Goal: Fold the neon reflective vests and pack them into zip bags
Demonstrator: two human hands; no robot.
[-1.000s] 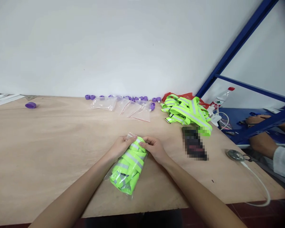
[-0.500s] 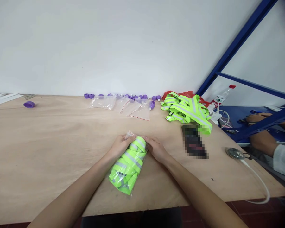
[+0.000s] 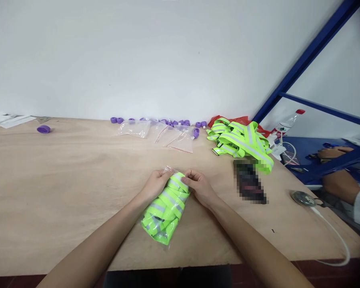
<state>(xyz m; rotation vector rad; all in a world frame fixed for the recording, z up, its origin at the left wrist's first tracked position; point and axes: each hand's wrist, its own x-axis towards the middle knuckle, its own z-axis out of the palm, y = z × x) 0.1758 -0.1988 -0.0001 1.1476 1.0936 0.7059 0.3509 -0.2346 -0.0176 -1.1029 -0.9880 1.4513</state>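
Note:
A clear zip bag (image 3: 165, 214) packed with folded neon-green reflective strap lies near the front of the wooden table, its top end pointing away from me. My left hand (image 3: 157, 184) grips the bag's upper left edge, thumb on top. At the upper right corner, my right hand (image 3: 198, 185) is closed with thumb and fingers pinching the plastic. Farther right, a loose pile of neon-green reflective straps (image 3: 240, 140) rests on a red plastic bag (image 3: 243, 120).
Flat clear zip bags (image 3: 135, 129) and several purple caps (image 3: 180, 123) line the wall. One purple piece (image 3: 43, 129) lies left. A blurred dark object (image 3: 249, 182) and a round corded device (image 3: 303, 198) lie right. Behind the blue frame (image 3: 312, 60) is another person's arm (image 3: 342, 186).
My right fingers have curled inward, with the thumb now over the bag's top right corner. The whole view has shifted slightly, moving the scene a little to the right.

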